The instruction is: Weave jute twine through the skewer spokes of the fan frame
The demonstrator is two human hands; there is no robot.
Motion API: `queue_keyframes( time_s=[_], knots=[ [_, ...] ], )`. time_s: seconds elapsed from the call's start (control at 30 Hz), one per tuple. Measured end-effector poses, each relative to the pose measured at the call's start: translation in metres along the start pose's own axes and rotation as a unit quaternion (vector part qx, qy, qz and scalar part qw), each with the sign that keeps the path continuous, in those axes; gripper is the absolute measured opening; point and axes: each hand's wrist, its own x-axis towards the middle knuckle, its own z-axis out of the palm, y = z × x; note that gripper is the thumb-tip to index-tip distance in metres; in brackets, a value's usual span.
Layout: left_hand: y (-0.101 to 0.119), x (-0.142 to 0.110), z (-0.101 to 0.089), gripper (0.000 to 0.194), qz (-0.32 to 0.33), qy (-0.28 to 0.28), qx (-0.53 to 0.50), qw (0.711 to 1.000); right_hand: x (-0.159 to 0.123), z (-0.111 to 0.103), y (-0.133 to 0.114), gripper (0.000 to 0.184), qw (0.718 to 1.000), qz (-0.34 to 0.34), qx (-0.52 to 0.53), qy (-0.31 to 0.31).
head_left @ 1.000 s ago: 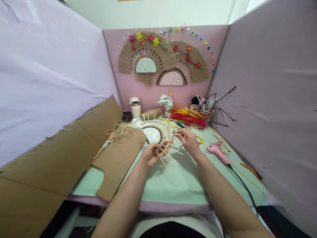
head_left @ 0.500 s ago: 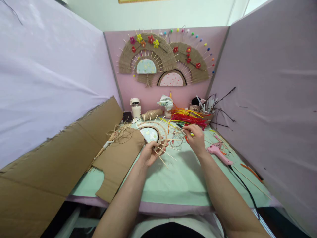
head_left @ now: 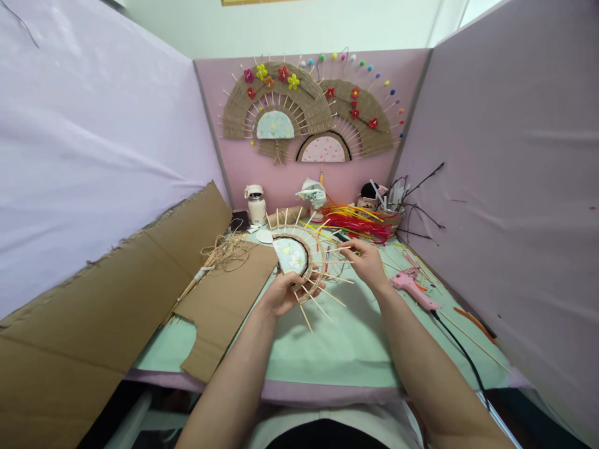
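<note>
In my left hand is a small half-round fan frame, gripped by its lower edge and tilted. Its centre is pale green floral cloth with a dark rim. Thin wooden sticks fan out from it, and a ring of twine runs across them. My right hand has its thumb and fingers pinched together at the tip of one stick on the frame's right side. Whether they grip the stick or a strand of twine is too small to tell. Loose twine lies on the table behind that hand.
A pink glue gun with a black cord lies to the right. Brown cardboard and a twine bundle are at left. Behind stand a white flask, a twine roll, red pipe cleaners and a twig pot. Finished fans hang behind.
My left hand has turned the fan frame clockwise and shifted it slightly right. My right hand has moved a little left and down, its fingers still pinched.
</note>
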Motion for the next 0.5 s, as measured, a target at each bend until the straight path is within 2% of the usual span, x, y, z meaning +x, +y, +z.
queue_keyframes(
  time_s=[0.13,0.23,0.37,0.5],
  knots=[
    [-0.0043,0.0008,0.0012,0.039,-0.009,-0.069,0.024,0.997,-0.0029,0.0069,0.0016,0.016,0.997,0.024,0.038,-0.063],
    [-0.0057,0.0016,0.0020,0.044,-0.005,-0.091,0.039,0.995,-0.0039,0.0102,0.0045,0.017,0.994,0.028,0.051,-0.092],
    [-0.0043,0.0010,0.0012,0.052,-0.002,-0.086,0.037,0.996,-0.0028,0.0107,0.0062,0.018,0.992,0.060,0.057,-0.098],
    [-0.0039,0.0018,-0.0059,0.048,-0.001,-0.054,0.014,0.998,-0.0026,0.0104,0.0035,0.017,0.989,0.093,0.070,-0.088]
  ],
)
